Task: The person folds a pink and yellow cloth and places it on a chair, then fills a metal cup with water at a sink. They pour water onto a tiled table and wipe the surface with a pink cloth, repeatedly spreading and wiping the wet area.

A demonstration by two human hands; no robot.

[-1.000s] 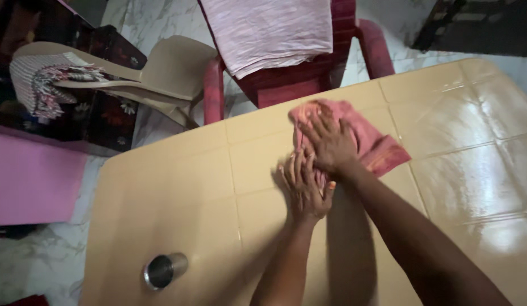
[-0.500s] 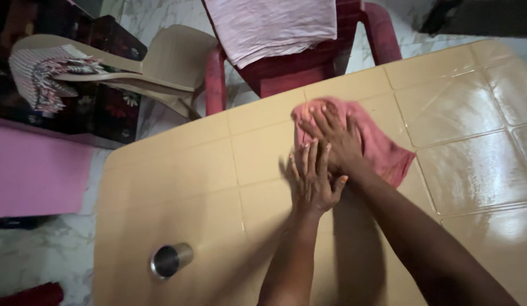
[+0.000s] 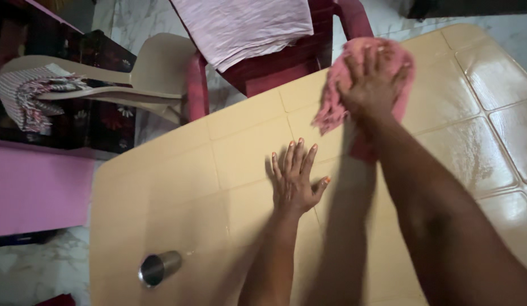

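Head view: right hand [image 3: 372,85] on pink cloth [image 3: 337,105], table [image 3: 218,164].

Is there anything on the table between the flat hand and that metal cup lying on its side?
No. In the head view, only bare tan table shows between the left hand and the steel cup. The right hand presses a pink cloth farther off.

a crumpled pink cloth [image 3: 331,107], frayed at its edge, lies bunched on the tan table's far side.

bare forearms, orange-painted nails, left grip [image 3: 294,181]
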